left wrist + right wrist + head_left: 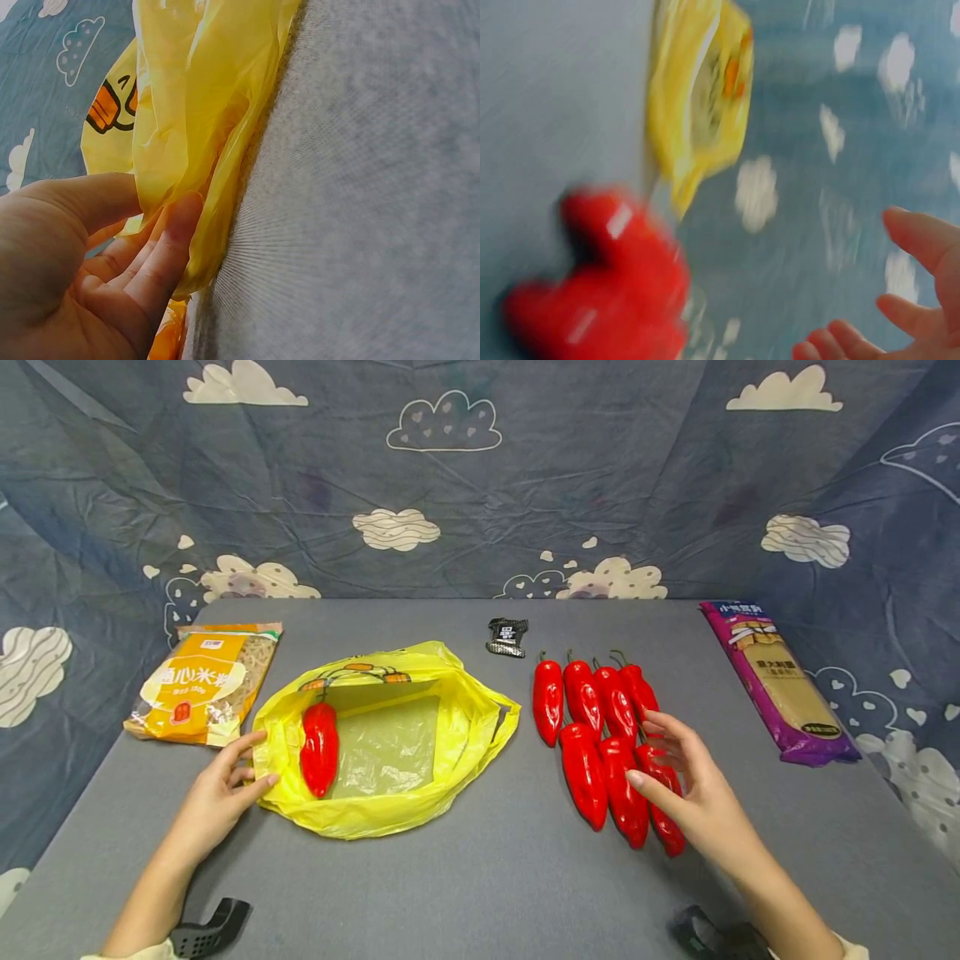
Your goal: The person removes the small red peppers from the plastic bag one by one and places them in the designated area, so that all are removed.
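Note:
A yellow plastic bag [352, 825] lies with its mouth spread wide on the table's left half. My left hand [213, 797] pinches its left edge; in the left wrist view, thumb and fingers hold the folded yellow film [217, 60]. One red chili pepper [320, 752] is in the bag, at its left side. On the right, several glossy red chili peppers [583, 777] lie in two rows. My right hand [701, 797] hovers over the right end of the front row, fingers spread and nothing held. Peppers [622, 277] look blurred below it in the right wrist view.
An orange noodle packet [197, 685] lies at the left, behind my left hand. A purple pasta packet [780, 681] is at the far right. The small black wrapped packet [507, 637] sits at the back middle. Cloud-print cloth [480, 485] hangs behind the table.

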Tool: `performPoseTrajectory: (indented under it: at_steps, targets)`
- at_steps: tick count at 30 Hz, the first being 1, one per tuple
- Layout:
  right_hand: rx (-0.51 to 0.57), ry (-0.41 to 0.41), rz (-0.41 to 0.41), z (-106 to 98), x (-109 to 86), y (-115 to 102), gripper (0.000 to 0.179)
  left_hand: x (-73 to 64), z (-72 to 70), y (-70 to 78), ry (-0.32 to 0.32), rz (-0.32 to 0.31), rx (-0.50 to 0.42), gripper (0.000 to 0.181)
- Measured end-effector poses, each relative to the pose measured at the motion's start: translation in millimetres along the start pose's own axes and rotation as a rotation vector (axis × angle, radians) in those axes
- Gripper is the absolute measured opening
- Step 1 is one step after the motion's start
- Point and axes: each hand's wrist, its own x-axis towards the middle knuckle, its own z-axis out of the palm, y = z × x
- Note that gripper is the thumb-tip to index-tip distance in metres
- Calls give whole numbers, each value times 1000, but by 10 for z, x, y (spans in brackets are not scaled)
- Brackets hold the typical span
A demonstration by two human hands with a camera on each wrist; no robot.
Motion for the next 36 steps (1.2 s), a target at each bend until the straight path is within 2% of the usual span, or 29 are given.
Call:
performPoseTrajectory:
  at_steps: [5,8,12,15,17,21,26,30,36]
  targets:
    - [135,-64,-172,310,283,-348,71,1,-3,7,1,-1,3,58]
    - [168,-130,-231,560,434,-519,68,6,-2,8,0,-1,0,57]
    - [248,-215,-262,907,586,-806,62,19,-2,11,2,5,-7,57]
    - [318,-283,-242,1162,672,-957,57,23,-5,13,4,11,-9,57]
    - [349,-332,-220,1340,732,-969,56,19,-6,13,3,12,-11,56]
    - [396,-424,-145,1715,862,-882,56,5,-5,9,2,9,-12,57]
    - [377,-506,-82,2168,1022,-732,59,3,5,4,7,15,-9,56]
    - [338,-547,-73,2407,1107,-719,61,6,10,3,6,14,-12,56]
    - [300,-573,-47,2646,1191,-736,62,6,7,9,0,-6,-6,57]
